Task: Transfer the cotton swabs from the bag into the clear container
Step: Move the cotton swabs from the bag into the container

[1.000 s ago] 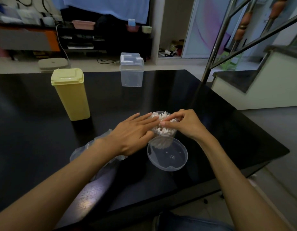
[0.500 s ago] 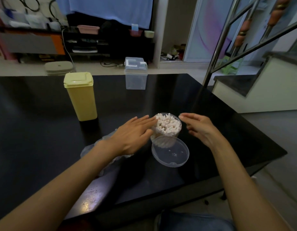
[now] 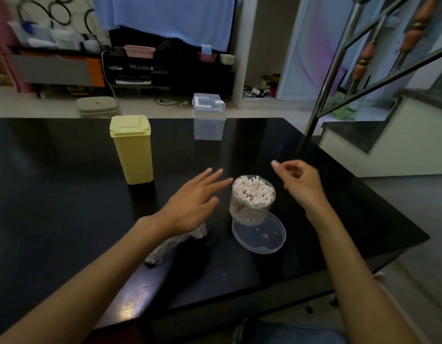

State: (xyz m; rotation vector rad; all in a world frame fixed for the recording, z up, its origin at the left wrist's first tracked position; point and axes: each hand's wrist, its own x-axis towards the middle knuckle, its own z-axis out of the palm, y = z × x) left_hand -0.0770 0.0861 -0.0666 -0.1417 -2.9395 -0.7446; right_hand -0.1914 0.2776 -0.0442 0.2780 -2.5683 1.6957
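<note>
While the cotton swabs (image 3: 252, 190) stand packed upright in the clear container (image 3: 251, 194) on the black worktop (image 3: 66, 207), the filling looks finished. Both hands hover empty: left hand (image 3: 190, 207) flat-fingered above the crumpled bag (image 3: 170, 247), right hand (image 3: 299, 183) loosely curled. The next move probably calls for fitting the lid (image 3: 258, 230), lying just in front.

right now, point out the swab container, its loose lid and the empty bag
swab container (image 3: 252, 194), head view, on the packed swab tips at its open top
loose lid (image 3: 258, 232), head view, on its clear middle
empty bag (image 3: 165, 249), head view, on the crumpled plastic
</note>
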